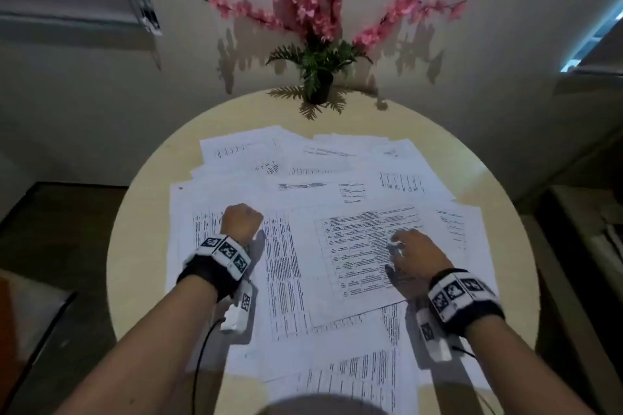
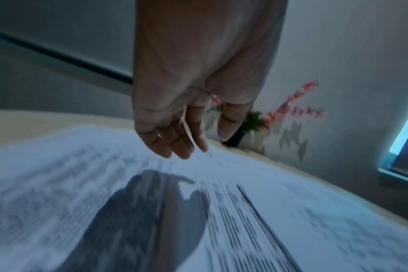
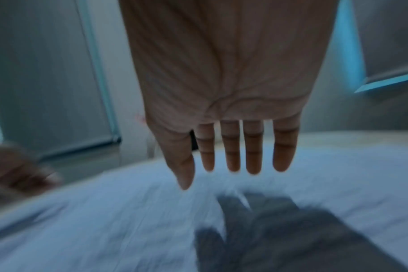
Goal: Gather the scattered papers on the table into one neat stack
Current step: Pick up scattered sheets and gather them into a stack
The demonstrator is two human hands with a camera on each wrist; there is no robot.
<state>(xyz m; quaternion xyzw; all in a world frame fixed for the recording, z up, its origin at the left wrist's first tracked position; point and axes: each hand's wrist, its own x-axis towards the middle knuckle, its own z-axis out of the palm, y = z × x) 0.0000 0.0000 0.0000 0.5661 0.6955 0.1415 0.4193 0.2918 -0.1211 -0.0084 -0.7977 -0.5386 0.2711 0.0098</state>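
Note:
Several white printed papers [image 1: 303, 185] lie spread and overlapping across the round beige table [image 1: 141, 212]. My left hand [image 1: 241, 221] hovers over the left sheets, palm down, its fingers [image 2: 182, 145] hanging loosely toward the paper [image 2: 58, 174] and holding nothing. My right hand [image 1: 414, 256] hovers over a sheet with a printed grid [image 1: 354, 256], its fingers [image 3: 231, 158] straight and spread above the paper [image 3: 105, 220]. A shadow falls on the sheets under each hand. Both wrist views are blurred.
A black pot of pink artificial flowers [image 1: 318, 87] stands at the table's far edge against the wall. Papers reach nearly to the near and right edges of the table. A dark floor lies to the left, furniture to the right.

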